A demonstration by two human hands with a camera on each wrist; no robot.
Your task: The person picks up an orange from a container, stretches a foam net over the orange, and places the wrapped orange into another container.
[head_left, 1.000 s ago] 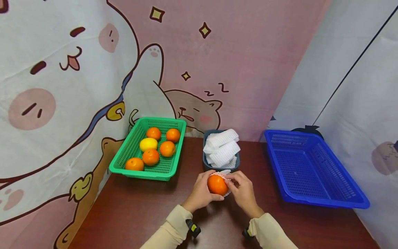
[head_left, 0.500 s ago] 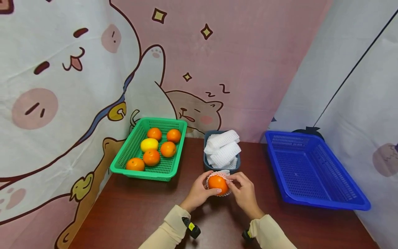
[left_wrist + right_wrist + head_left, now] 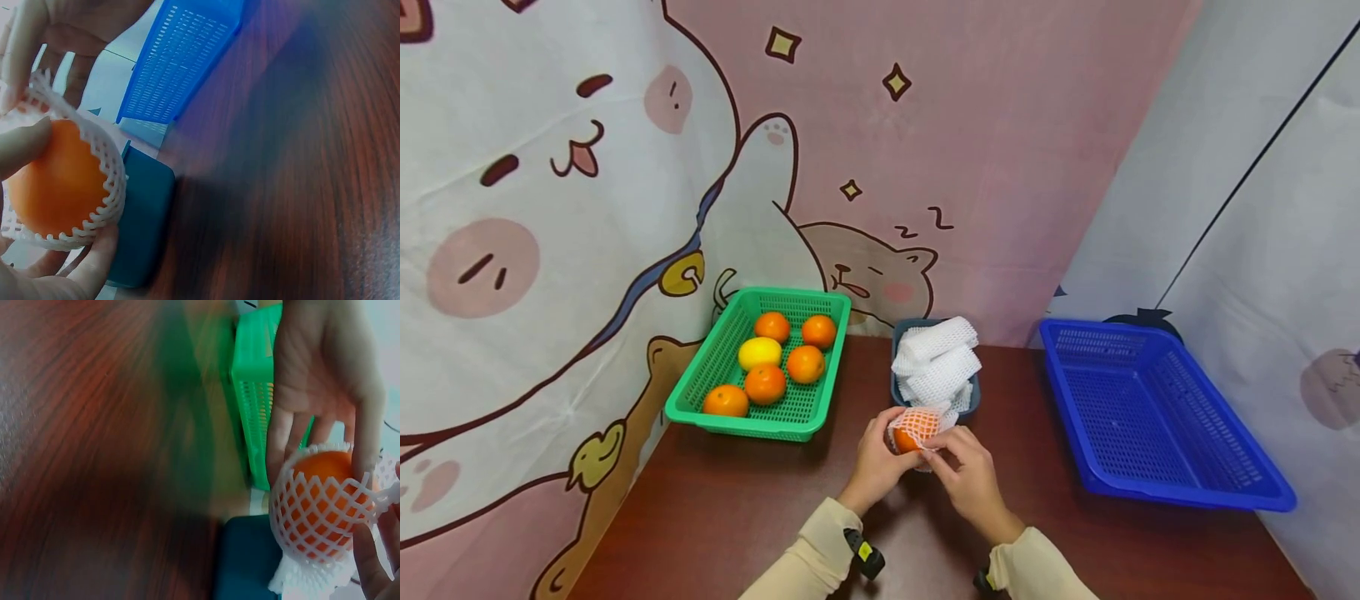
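Note:
In the head view my left hand [image 3: 874, 462] grips an orange [image 3: 59, 181] around its side, the thumb pressing its front. A white foam net sleeve [image 3: 315, 519] wraps much of the fruit, stretched into open diamonds. One side of the orange still shows bare in the left wrist view. My right hand [image 3: 972, 479] pinches the sleeve's edge between thumb and fingers. Both hands are just in front of a dark teal bin [image 3: 898, 392] holding several spare foam sleeves [image 3: 943, 372].
At the left, a green basket [image 3: 816, 421] contains several oranges [image 3: 765, 384] and one yellow fruit [image 3: 760, 354]. A blue basket [image 3: 1086, 450] stands at the right. Printed cloth [image 3: 1000, 150] hangs behind the brown table [image 3: 700, 508].
My right hand has drawn the foam net's edge across the orange's front, toward the left and down, covering more of it. The left hand keeps its hold; the baskets stay put.

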